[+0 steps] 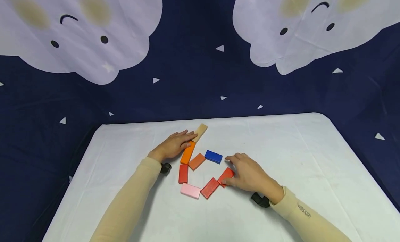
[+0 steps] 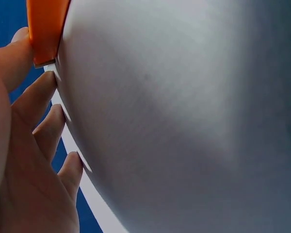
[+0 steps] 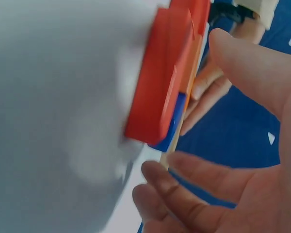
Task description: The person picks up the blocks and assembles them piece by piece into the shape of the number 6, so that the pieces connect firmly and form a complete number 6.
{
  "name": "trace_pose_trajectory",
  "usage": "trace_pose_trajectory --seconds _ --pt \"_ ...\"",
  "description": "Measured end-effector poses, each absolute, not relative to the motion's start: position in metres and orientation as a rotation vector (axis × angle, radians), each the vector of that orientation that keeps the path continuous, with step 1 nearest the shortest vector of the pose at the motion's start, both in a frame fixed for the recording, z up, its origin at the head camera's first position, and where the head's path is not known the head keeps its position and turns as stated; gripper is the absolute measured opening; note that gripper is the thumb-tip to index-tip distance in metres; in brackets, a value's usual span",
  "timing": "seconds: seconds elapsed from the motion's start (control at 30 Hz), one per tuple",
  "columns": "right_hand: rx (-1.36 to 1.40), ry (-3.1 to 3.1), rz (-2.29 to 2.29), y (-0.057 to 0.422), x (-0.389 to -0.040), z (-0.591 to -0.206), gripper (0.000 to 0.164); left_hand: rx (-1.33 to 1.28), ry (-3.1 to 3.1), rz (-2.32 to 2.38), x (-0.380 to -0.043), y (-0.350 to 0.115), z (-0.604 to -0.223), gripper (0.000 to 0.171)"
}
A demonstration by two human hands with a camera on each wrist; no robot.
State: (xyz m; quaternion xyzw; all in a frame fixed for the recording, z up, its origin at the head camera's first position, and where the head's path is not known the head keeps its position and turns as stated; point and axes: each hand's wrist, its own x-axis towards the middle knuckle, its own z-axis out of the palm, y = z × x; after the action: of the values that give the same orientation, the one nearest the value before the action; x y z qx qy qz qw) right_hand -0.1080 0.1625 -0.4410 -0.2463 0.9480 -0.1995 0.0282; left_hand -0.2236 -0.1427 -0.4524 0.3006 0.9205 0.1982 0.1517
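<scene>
My left hand [image 1: 172,145] lies with fairly straight fingers over the near part of a pale wooden block [image 1: 201,130]. Its thumb touches an orange block [image 1: 188,153]. In the left wrist view, that orange block [image 2: 46,29] shows beside the thumb. My right hand [image 1: 250,172] is spread around a red block [image 1: 227,173], its thumb at the near end. The right wrist view shows a gap between the fingers and the red block [image 3: 153,92]. A second red block [image 1: 210,188] meets its lower-left corner.
A pink block [image 1: 190,190], another red block [image 1: 183,173], a dark orange block [image 1: 197,161] and a blue block [image 1: 214,156] continue the bent row between the hands. All lie on a white-covered table [image 1: 281,138]. A dark blue cloth [image 1: 193,61] with clouds hangs behind.
</scene>
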Motion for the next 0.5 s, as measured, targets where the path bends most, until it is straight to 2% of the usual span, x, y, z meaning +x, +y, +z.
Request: trace_pose_trajectory --seconds 0.23,0.5 --pt "-0.727 2.994 -0.494 0.157 -0.094 -0.446 0.081 0.864 2.642 0.579 -0.224 -0.142 -0.452 0.05" --pt "-0.729 2.996 -0.486 0.153 -0.094 -0.45 0.067 0.837 2.641 0.587 -0.224 -0.143 -0.452 0.05"
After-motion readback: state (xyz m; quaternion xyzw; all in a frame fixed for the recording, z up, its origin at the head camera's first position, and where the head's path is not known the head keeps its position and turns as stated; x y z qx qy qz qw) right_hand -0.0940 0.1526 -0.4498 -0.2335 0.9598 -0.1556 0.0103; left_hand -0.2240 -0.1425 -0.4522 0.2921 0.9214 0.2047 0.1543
